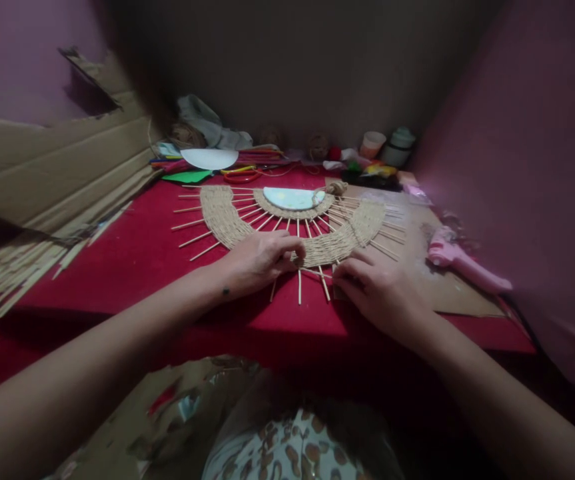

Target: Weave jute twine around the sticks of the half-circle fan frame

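Note:
A half-round woven piece (322, 248) lies on the red table, with twine woven around thin sticks that fan outward. A pale blue half-disc (287, 198) sits at its inner middle. My left hand (270, 257) rests on the lower woven band, its fingers bent and pressed at the outer edge; what lies beneath them is hidden. My right hand (374, 287) pinches a strand of twine (317, 273) that runs across the stick ends toward my left fingers. A small twine ball (337, 189) lies by the right end of the half-disc.
Cardboard (57, 160) leans at the left above a bundle of thin sticks (22, 267). A pink glue gun (467, 260) lies on a cardboard sheet (447, 290) at right. Scissors (242, 176), a white half-disc (210, 158), twine balls and a cup (372, 143) line the back.

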{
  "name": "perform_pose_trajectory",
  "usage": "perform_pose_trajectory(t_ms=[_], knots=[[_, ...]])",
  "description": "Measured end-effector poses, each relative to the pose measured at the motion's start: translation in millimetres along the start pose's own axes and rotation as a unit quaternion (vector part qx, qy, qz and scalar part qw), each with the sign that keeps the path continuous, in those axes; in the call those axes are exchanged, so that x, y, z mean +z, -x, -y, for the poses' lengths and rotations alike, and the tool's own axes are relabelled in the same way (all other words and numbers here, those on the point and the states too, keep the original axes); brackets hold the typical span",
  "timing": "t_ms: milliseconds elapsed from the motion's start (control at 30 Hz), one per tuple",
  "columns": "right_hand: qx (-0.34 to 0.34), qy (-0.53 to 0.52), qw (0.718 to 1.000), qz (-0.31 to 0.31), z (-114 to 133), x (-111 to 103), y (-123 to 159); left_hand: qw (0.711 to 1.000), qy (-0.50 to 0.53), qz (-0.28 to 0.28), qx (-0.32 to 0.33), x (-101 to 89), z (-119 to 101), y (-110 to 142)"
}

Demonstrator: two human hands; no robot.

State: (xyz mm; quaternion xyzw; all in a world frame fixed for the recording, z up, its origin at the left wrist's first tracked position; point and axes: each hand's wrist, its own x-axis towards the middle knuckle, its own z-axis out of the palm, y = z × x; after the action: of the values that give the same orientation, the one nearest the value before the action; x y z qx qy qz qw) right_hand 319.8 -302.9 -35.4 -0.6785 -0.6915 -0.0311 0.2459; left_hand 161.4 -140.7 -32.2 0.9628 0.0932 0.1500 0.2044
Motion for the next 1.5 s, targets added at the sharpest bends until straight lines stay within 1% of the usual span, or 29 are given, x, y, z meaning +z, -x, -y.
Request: perform_pose_trajectory(t_ms=[100,267,333,433,500,600,700,767,867,967,1000,1100,1167,1233,1300,1400,1500], knots=[[-0.028,-0.018,0.999,0.008,1,-4,9,1.0,0.012,0.0,-0.018,-0.6,1,-2],[-0.065,-0.05,0.996,0.023,8,-6,18,0.996,0.022,0.046,-0.07,-6.2,-1,-7],[-0.079,-0.045,0.995,0.028,11,-3,22,0.995,0.027,0.053,-0.078,-8.4,-2,-7],[-0.093,-0.01,0.995,0.027,12,1,26,0.995,0.027,0.053,-0.083,-10.1,-4,-6],[-0.085,0.025,0.996,0.019,12,0,25,0.994,0.029,0.053,-0.087,-10.3,-5,-5],[-0.064,0.084,0.994,0.009,6,-9,17,0.994,0.032,0.052,-0.09,-9.8,-5,-5],[-0.045,0.12,0.992,0.015,-8,-19,2,0.994,0.032,0.046,-0.092,-8.1,-4,-5],[-0.032,0.13,0.991,0.017,-20,-21,-8,0.994,0.032,0.043,-0.092,-7.2,-2,-5],[-0.001,0.145,0.989,0.011,-35,-15,-16,0.995,0.022,0.054,-0.078,-9.7,0,-5],[0.018,0.145,0.989,0.013,-40,-6,-13,0.995,-0.004,0.077,-0.057,-19.1,0,-6],[0.019,0.142,0.99,0.013,-39,-4,-11,0.996,-0.017,0.075,-0.052,-22.9,-1,-8],[0.026,0.126,0.992,0.011,-34,-2,-8,0.997,-0.053,0.044,-0.027,-29.2,-9,-22],[0.037,0.116,0.993,0.009,-32,-2,-8,0.997,-0.069,0.043,0.01,-25.1,-16,-36],[0.044,0.107,0.993,0.008,-32,-3,-8,0.994,-0.086,0.052,0.049,-14.6,-20,-51],[0.046,0.098,0.994,0.003,-33,-3,-8,0.99,-0.11,0.053,0.069,-2.1,-21,-65],[0.051,0.083,0.995,-0.013,-36,-3,-6,0.988,-0.131,0.068,0.039,12.2,-17,-76],[0.062,0.059,0.996,-0.028,-37,-4,-5,0.988,-0.147,0.05,-0.013,18.8,-11,-76]])
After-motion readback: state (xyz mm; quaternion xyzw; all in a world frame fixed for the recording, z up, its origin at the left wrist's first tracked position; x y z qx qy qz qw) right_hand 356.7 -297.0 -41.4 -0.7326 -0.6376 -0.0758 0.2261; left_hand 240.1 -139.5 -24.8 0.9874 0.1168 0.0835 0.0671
